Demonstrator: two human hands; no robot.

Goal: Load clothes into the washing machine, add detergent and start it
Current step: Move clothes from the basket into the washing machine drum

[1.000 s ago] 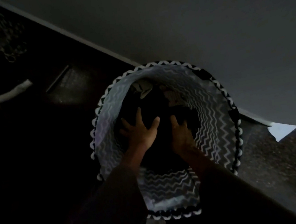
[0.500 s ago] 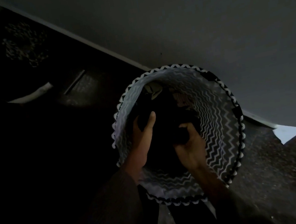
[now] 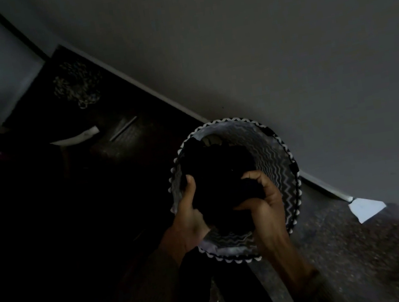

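In the head view, the bundle of dark clothes lies inside the laundry basket, in its middle and up near its rim. Both grips are at the basket's near side, one on each flank of the bundle. The left grip curls into the cloth, thumb up. The right grip clutches a fold. I judge the lift goes straight up.
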